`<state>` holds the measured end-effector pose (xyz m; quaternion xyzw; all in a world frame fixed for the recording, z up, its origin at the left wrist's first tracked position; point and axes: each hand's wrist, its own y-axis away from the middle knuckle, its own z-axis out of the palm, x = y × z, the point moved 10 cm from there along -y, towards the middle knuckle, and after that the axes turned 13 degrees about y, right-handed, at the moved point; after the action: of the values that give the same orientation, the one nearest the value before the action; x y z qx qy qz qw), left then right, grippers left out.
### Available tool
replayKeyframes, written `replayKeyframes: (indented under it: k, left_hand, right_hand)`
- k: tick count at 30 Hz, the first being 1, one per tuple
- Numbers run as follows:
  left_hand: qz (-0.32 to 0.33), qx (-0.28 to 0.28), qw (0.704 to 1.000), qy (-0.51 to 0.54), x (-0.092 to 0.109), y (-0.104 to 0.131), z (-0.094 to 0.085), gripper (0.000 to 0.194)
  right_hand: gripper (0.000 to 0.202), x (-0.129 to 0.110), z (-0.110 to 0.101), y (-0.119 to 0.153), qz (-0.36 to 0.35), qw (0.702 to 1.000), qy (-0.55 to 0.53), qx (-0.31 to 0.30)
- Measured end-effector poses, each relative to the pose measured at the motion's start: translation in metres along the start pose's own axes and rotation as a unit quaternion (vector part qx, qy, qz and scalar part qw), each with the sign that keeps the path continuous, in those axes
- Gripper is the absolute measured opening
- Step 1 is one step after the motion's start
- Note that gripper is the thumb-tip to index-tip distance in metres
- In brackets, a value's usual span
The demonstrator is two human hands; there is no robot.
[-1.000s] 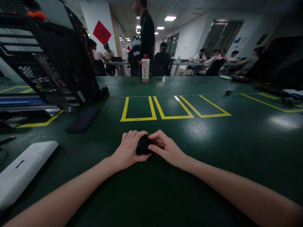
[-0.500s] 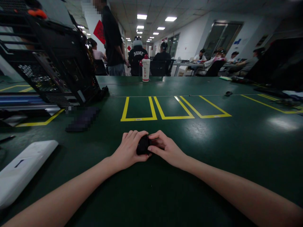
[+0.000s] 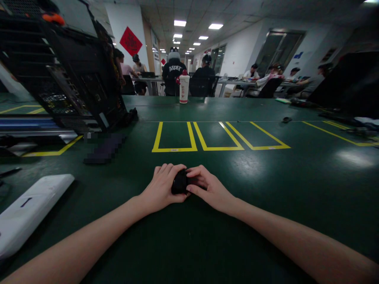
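Note:
A small black rounded object (image 3: pixel 179 182) with a glossy surface is held low over the green tabletop (image 3: pixel 189 240); its exact kind does not show. My left hand (image 3: pixel 161 187) wraps around its left side, thumb below and fingers over the top. From the other side, my right hand (image 3: pixel 209 187) grips its right end between thumb and curled fingers. Both hands hide part of the object. Just beyond them, yellow tape outlines (image 3: pixel 174 150) mark the table.
An open black computer case (image 3: pixel 85 86) stands at the left, near a pixelated dark flat item (image 3: pixel 105 149). A white elongated device (image 3: pixel 35 213) lies at the near left. A white bottle with a red lid (image 3: pixel 184 88) stands toward the back. Several people sit beyond the table.
The standing person at the back left has gone out of view. The camera view has shifted slightly. My hands keep nearly the same hold on the black object.

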<state>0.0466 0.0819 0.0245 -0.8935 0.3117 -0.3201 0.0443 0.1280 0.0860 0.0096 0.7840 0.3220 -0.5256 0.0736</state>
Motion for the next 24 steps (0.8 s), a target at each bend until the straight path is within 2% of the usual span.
replayKeyframes:
  k: [5, 10, 15, 17, 20, 24]
  left_hand:
    - [-0.001, -0.004, 1.000, -0.002, 0.000, 0.000, 0.000, 0.054]
    - [-0.002, -0.005, 1.000, 0.012, 0.000, 0.000, 0.000, 0.055]
    - [-0.003, -0.002, 1.000, 0.009, -0.001, 0.000, -0.001, 0.053]
    - [-0.002, -0.002, 1.000, 0.011, 0.000, 0.001, 0.000, 0.053]
    - [0.000, 0.002, 1.000, 0.014, 0.000, 0.000, -0.001, 0.054]
    - [-0.001, 0.001, 1.000, 0.020, -0.001, 0.000, -0.001, 0.055]
  right_hand:
    - [0.036, 0.005, 0.003, -0.002, 0.015, 0.999, -0.030, -0.020]
    - [0.034, -0.005, -0.002, 0.001, -0.018, 0.999, 0.034, -0.014]
    - [0.023, -0.002, -0.003, 0.000, 0.012, 1.000, -0.008, 0.002]
    - [0.035, 0.001, -0.001, 0.000, 0.026, 1.000, 0.002, -0.003]
    - [0.044, -0.005, -0.002, 0.001, -0.015, 0.996, 0.094, 0.000]
    - [0.040, -0.016, -0.009, 0.008, -0.090, 0.965, 0.242, 0.047]
